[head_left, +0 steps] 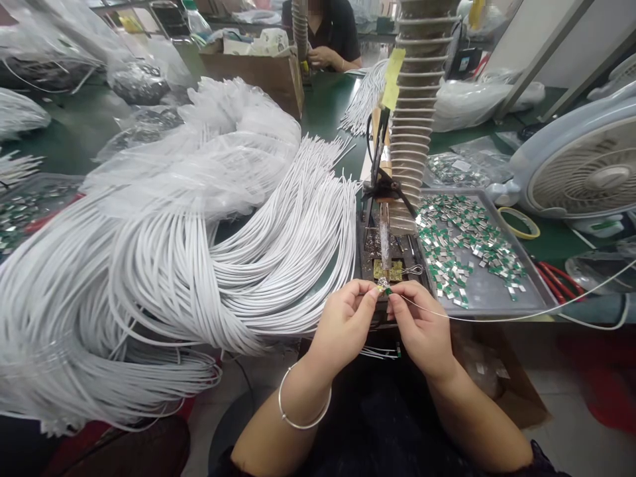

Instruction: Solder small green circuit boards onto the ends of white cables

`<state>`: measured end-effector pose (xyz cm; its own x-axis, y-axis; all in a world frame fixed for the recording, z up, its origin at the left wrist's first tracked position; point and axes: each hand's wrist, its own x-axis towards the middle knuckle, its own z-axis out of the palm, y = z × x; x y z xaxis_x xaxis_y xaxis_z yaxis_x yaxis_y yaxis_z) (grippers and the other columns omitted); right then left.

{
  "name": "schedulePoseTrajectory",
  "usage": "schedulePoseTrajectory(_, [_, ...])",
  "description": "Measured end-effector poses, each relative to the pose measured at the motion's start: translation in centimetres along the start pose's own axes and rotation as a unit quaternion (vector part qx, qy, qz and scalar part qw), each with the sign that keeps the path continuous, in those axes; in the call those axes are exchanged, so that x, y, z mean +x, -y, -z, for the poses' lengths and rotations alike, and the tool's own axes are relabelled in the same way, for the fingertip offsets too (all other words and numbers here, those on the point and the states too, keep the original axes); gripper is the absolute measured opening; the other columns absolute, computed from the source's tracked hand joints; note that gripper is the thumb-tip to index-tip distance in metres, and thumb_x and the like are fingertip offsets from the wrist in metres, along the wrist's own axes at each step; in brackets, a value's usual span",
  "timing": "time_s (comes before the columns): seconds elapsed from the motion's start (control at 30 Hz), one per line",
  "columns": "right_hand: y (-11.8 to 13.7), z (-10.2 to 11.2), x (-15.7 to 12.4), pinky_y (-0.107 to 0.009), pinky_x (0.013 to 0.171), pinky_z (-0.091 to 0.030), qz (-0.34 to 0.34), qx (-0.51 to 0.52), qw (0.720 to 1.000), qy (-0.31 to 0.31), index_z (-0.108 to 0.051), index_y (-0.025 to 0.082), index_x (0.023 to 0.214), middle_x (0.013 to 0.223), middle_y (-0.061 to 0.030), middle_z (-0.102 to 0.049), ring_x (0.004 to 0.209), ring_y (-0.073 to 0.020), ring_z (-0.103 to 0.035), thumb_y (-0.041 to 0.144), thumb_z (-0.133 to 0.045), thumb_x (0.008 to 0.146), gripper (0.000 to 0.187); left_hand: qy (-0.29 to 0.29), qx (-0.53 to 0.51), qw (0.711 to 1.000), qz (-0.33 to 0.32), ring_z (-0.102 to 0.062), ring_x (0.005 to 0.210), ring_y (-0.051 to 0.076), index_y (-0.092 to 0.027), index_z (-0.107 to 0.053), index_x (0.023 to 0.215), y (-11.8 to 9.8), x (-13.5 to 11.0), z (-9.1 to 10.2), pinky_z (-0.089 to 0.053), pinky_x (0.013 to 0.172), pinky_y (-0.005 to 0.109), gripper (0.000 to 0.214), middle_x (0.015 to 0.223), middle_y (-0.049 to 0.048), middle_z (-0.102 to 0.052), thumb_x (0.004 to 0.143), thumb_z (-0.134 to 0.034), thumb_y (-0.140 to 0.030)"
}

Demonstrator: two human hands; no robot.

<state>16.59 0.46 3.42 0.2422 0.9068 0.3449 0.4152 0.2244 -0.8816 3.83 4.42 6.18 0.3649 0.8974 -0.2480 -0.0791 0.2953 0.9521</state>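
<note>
My left hand (pixel 348 320) is closed in a pinch at the front of the soldering stand, its thumb and forefinger at a small green circuit board (pixel 388 290). Opposite it, my right hand (pixel 420 326) pinches a thin white cable (pixel 477 320), which runs out to the right edge of the view. The board sits between the fingertips of both hands and is partly covered by them. Just above the fingers, a foil-wrapped soldering iron (pixel 384 242) points down in its clamp. Behind the fingertips lies a yellowish sponge (pixel 387 269).
A large bundle of white cables (pixel 278 265), partly under plastic wrap (pixel 213 159), covers the left. On the right are a grey tray (pixel 484 301) of small green-and-metal boards, yellow tape (pixel 519 223) and a fan (pixel 596 159). A ribbed hose (pixel 415 112) hangs centrally; a co-worker (pixel 328 40) sits opposite.
</note>
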Motion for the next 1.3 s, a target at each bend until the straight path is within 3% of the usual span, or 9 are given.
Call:
schedulePoseTrajectory(0.23, [-0.4, -0.1, -0.2, -0.024, 0.054, -0.05, 0.013, -0.003, 1.0, -0.004, -0.058, 0.019, 0.088, 0.077, -0.0013, -0.057, 0.061, -0.0103, -0.056, 0.02, -0.05, 0.087, 0.008, 0.005, 0.02, 1.0, -0.003, -0.053, 0.057, 0.01, -0.016, -0.059, 0.079, 0.1, 0.0, 0.1, -0.042, 0.055, 0.02, 0.016, 0.065, -0.001, -0.058, 0.082, -0.056, -0.032])
schedulePoseTrajectory(0.57, [-1.1, -0.2, -1.0, -0.027, 0.063, -0.056, 0.131, -0.02, 0.984, -0.117, -0.053, 0.021, 0.114, 0.096, -0.0054, -0.064, 0.077, -0.0132, -0.064, 0.008, -0.041, 0.088, 0.032, -0.007, 0.025, 1.0, 0.016, -0.04, 0.049, 0.006, -0.016, -0.055, 0.075, 0.2, 0.2, -0.1, -0.033, 0.05, 0.019, 0.021, 0.059, -0.0055, -0.049, 0.08, -0.057, -0.036])
schedulePoseTrajectory(0.83, [-1.1, 0.2, -0.9, -0.037, 0.075, -0.055, 0.204, -0.058, 0.974, -0.081, -0.059, 0.02, 0.102, 0.092, -0.0065, -0.066, 0.087, -0.0182, -0.064, 0.004, -0.046, 0.083, 0.029, -0.015, -0.064, 0.998, 0.022, -0.052, 0.062, 0.007, -0.017, -0.051, 0.066, 0.3, 0.5, -0.8, -0.043, 0.064, 0.022, 0.019, 0.086, 0.0016, -0.059, 0.074, -0.063, -0.029])
schedulePoseTrajectory(1.07, [-1.0, 0.1, -0.6, -0.036, 0.077, -0.054, 0.22, -0.092, 0.968, -0.081, -0.06, 0.018, 0.1, 0.093, -0.0079, -0.064, 0.09, -0.0176, -0.063, 0.002, -0.048, 0.081, 0.027, -0.035, -0.072, 0.997, 0.02, -0.056, 0.073, 0.01, -0.017, -0.051, 0.068, 0.4, 0.6, -1.2, -0.045, 0.068, 0.022, 0.017, 0.092, 0.0044, -0.059, 0.075, -0.062, -0.028])
schedulePoseTrajectory(1.3, [-0.9, 0.1, -0.4, -0.035, 0.076, -0.054, 0.224, -0.1, 0.966, -0.085, -0.059, 0.018, 0.101, 0.092, -0.0076, -0.064, 0.088, -0.0172, -0.063, 0.003, -0.048, 0.082, 0.027, -0.046, -0.067, 0.997, 0.018, -0.056, 0.07, 0.008, -0.017, -0.051, 0.068, 0.5, 0.7, -1.3, -0.044, 0.069, 0.021, 0.017, 0.088, 0.0016, -0.06, 0.075, -0.061, -0.03])
